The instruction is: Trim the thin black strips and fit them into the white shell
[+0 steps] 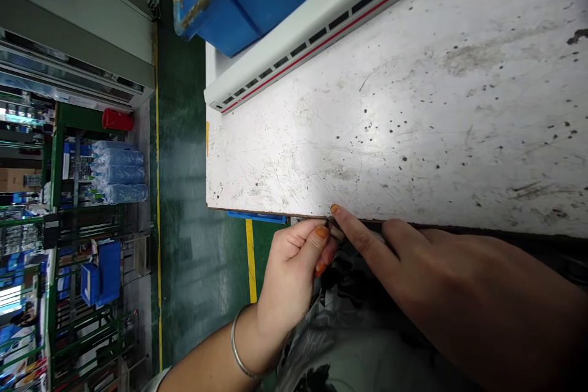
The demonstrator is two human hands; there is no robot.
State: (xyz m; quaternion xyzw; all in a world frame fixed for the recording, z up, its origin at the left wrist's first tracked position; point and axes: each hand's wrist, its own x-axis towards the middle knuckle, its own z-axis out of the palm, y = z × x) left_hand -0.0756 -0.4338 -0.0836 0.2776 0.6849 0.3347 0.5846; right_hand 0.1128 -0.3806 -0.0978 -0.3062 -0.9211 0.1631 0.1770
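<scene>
At the front edge of the scuffed white tabletop, my left hand is closed, thumb and fingers pressed together. A small dark bit shows by its fingertips, too small and covered to name. My right hand comes in from the right with its index finger stretched out, the tip resting on the table edge just beside the left fingertips. The other right fingers bend below the edge and are partly hidden. A metal bangle circles my left wrist.
A long off-white panel with dark slots and a red stripe lies across the table's back, beside a blue bin. Left of the table are a green floor with yellow lines, racks, wrapped bottles and blue boxes.
</scene>
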